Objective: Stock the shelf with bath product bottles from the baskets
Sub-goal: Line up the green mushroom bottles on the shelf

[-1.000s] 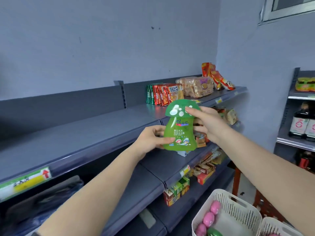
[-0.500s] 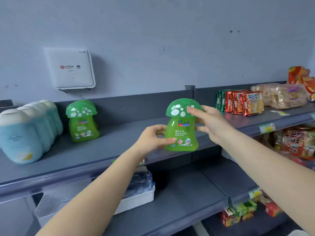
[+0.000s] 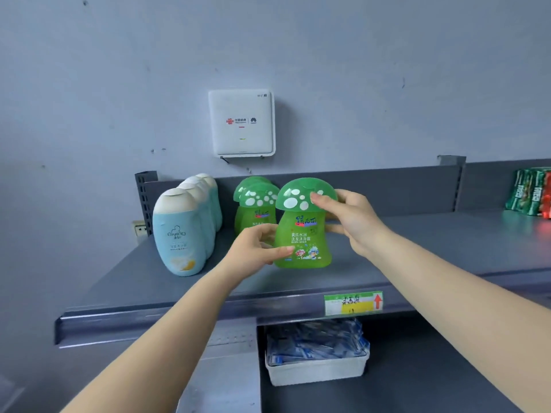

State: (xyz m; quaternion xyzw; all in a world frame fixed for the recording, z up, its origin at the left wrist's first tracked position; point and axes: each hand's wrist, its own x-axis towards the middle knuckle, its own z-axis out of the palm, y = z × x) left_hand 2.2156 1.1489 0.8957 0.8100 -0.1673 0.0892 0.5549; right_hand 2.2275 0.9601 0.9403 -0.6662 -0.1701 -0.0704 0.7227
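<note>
Setting this green mushroom-shaped plastic bottle (image 3: 302, 231) down cleanly is mostly about lining it up, I'd say: it sits at or just above the grey metal shelf (image 3: 417, 251), just right of and a bit in front of the two matching green mushroom bottles (image 3: 255, 208) standing toward the back, so the sensible move is to keep its label facing out and slide it back level with them without knocking the front one. Can't tell if the base is fully touching the shelf or a hair off it. The wide cap makes it top-heavy looking, so I'd let go only once the bottom is flat. Left hand (image 3: 256, 248) reaches in from below, thumb across the lower front of the bottle and fingers curled round its left side, so it's gripping the body. Right hand (image 3: 350, 222) comes in from the right, fingertips pinching the spotted cap with the rest of the fingers wrapped behind the neck. Both forearms are stretched out over the shelf edge. The row of pale blue rounded lotion bottles (image 3: 182, 234) stands further left, well out of the way.
</note>
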